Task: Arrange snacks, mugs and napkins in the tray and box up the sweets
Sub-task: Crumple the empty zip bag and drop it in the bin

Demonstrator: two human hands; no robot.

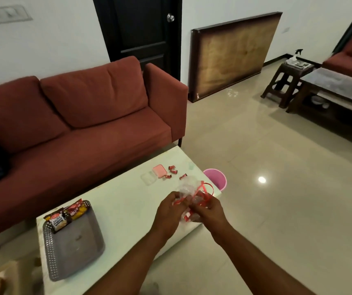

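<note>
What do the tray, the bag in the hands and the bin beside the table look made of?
Tray: grey, matte, likely plastic, rim patterned with small studs or holes; metal not excluded. Bag: thin clear plastic film, crinkled and glinting, with glossy red ribbon. Bin: smooth pink plastic, by its uniform colour.

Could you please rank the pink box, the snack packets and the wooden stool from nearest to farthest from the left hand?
From the left hand:
1. pink box, just beyond, on the table.
2. snack packets, leftward, in the tray.
3. wooden stool, far right.
</note>
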